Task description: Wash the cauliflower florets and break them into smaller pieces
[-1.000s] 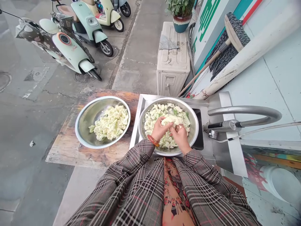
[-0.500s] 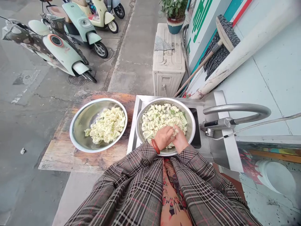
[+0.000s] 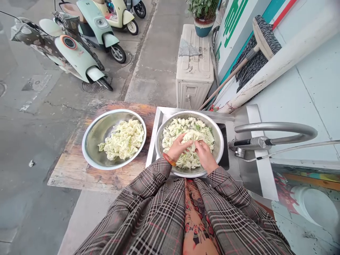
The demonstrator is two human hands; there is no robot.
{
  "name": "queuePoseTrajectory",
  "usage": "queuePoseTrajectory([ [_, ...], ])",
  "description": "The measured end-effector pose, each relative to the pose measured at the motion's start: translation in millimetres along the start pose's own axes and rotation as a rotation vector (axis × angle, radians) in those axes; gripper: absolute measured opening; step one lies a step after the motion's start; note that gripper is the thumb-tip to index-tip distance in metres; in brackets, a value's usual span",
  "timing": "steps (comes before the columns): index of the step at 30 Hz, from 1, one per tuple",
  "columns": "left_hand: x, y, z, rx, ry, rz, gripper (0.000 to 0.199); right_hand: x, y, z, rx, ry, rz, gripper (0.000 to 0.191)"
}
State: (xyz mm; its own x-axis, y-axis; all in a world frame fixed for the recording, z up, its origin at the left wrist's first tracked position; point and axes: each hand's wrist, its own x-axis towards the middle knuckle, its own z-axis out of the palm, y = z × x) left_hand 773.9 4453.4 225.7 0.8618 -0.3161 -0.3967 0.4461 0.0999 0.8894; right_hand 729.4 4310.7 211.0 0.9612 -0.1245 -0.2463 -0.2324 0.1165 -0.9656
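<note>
Between my two hands, over the right-hand metal basin [image 3: 218, 141], is a larger piece of cauliflower [image 3: 193, 136]. My left hand [image 3: 178, 147], with an orange-red bangle at the wrist, grips its left side. The fingers of my right hand [image 3: 205, 154] close on its lower right side. Beneath them the basin holds many loose cauliflower florets [image 3: 172, 131] in water, with some green bits among them. To the left, a second metal basin [image 3: 91, 147] contains a heap of cauliflower pieces [image 3: 124, 140]; neither hand touches it.
The right basin stands on a steel sink [image 3: 152, 148] with a curved faucet [image 3: 278, 129] at its right. A wooden board [image 3: 69, 173] supports the left basin. Behind are an outdoor unit [image 3: 195, 71], a leaning mop [image 3: 247, 58], and parked scooters [image 3: 79, 58].
My hands were close together low over the basin; now they are farther apart, with the larger cauliflower piece plainly visible between them. The view has shifted slightly, too.
</note>
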Motion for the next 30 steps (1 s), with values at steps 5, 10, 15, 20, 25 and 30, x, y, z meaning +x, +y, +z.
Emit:
queuePoseTrajectory([
  [5,7,-7,3.3,0.242,0.121,0.24,0.047,0,-1,3,0.021,-0.046,0.01,0.03],
  [10,7,-11,6.9,0.5,0.237,0.503,0.041,4,-6,8,0.186,0.042,0.031,0.033],
  [15,9,-18,20.5,0.443,0.314,0.438,0.045,2,-3,22,0.464,0.179,0.067,0.029],
  [20,9,-27,33.2,0.344,0.348,0.331,0.043,8,7,27,0.711,0.308,0.26,0.015],
  [25,4,-24,26.0,0.374,0.357,0.43,0.029,26,1,2,0.833,0.257,0.402,0.018],
  [30,9,-2,-5.5,0.113,0.277,0.205,0.015,24,-13,-15,0.643,-0.039,0.302,0.027],
])
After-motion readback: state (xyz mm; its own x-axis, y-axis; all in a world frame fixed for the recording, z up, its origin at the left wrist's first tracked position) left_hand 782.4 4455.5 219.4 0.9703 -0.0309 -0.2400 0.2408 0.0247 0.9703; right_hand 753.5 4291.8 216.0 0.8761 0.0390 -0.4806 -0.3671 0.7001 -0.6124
